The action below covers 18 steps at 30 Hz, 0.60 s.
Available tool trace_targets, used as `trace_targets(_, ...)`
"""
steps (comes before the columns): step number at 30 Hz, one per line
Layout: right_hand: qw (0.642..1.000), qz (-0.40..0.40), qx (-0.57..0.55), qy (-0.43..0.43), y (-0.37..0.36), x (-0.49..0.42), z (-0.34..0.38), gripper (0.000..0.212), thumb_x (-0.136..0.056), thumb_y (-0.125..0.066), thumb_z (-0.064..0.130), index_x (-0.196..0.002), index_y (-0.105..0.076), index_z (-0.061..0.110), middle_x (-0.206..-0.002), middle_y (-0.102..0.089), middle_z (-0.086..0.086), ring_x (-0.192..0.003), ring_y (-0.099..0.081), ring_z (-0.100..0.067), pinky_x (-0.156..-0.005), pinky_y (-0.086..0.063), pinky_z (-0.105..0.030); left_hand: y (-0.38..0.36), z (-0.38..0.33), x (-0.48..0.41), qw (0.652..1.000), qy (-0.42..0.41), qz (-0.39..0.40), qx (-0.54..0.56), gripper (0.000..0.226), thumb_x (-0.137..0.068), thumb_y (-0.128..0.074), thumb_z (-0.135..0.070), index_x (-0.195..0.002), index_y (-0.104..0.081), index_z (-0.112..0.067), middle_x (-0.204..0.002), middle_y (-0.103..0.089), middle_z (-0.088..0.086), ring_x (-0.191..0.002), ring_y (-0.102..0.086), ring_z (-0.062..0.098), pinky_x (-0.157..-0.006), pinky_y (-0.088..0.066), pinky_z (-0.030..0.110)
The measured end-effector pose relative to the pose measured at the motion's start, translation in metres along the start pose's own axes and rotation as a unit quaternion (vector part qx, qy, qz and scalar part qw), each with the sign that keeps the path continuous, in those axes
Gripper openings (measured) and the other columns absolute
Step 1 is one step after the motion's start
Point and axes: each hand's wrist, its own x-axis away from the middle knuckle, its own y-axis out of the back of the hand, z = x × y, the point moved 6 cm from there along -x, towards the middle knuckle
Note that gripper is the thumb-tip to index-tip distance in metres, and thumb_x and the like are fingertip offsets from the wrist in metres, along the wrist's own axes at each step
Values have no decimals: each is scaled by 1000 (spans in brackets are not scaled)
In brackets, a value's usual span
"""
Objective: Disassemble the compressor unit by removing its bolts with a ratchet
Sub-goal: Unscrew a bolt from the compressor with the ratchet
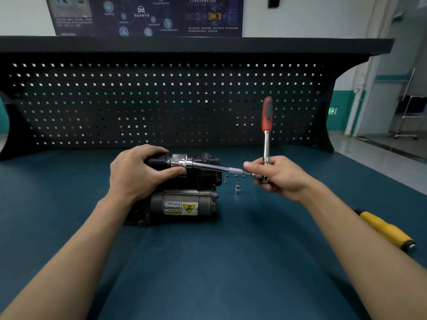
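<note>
Bolt-loosening step: left hand [136, 174] clasps the compressor [184, 199] at bench [208, 262] centre, steadying the socket [184, 163]; right hand [279, 179], at its 3 o'clock, grips the ratchet [266, 135] by its head, handle toward 12, likely needing a swing next.

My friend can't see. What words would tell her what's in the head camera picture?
A person's right hand holds a red-handled ratchet whose long extension bar reaches the top of a compressor unit, which the left hand grips. A socket and a yellow-handled tool sit on the blue bench.
</note>
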Motion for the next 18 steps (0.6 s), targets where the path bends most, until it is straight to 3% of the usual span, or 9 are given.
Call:
trace_targets(3,990,-48,38,129,5,1,14,33,-62,-86,43,-75,-77,14,-60,-58,-2,-55,-46,-16,-47,-38,-22,0,1,0,1000,5,3,4,71,-51,-62,-89,-99,-72,-38,-90,-68,-25,-90,-62,1,-76,-46,28)
trace_targets(7,951,-80,125,272,7,5,30,17,-74,-83,35,-77,-77,20,-66,-67,7,-58,-58,-4,-59,-46,-17,0,0,0,1000,13,5,14,70,-51,-61,-91,-97,-72,-39,-87,-68,-28,-88,-63,-2,-73,-44,24)
trace_targets(9,917,-92,169,350,5,10,38,13,-78,-85,24,-87,-77,20,-72,-67,12,-66,-62,-1,-67,-46,-13,0,1,0,1000,18,2,21,71,-51,-60,-93,-95,-72,-39,-85,-67,-30,-86,-62,-4,-71,-43,20)
trace_targets(11,863,-120,250,423,4,14,42,22,-77,-86,12,-97,-78,14,-79,-67,8,-74,-61,1,-74,-44,-11,0,1,0,999,25,0,26,73,-50,-58,-96,-94,-72,-39,-83,-67,-31,-85,-62,-5,-71,-43,20)
trace_targets(13,835,-133,299,443,4,14,41,25,-78,-85,10,-101,-78,12,-82,-67,4,-76,-61,0,-77,-45,-14,-1,2,0,999,30,-1,27,74,-49,-57,-97,-93,-72,-39,-83,-67,-30,-85,-63,-5,-72,-46,24)
trace_targets(16,856,-130,287,409,7,10,36,22,-79,-86,18,-100,-79,18,-82,-70,4,-76,-65,-7,-74,-50,-23,-2,2,-1,999,37,-3,26,74,-49,-60,-94,-94,-74,-38,-83,-69,-26,-86,-64,-1,-75,-49,29)
trace_targets(18,869,-126,276,391,6,8,32,22,-78,-87,20,-99,-79,18,-80,-70,7,-73,-64,-4,-71,-49,-18,-2,3,-2,999,41,-7,25,73,-50,-61,-93,-93,-75,-36,-83,-69,-25,-87,-64,1,-76,-50,30)
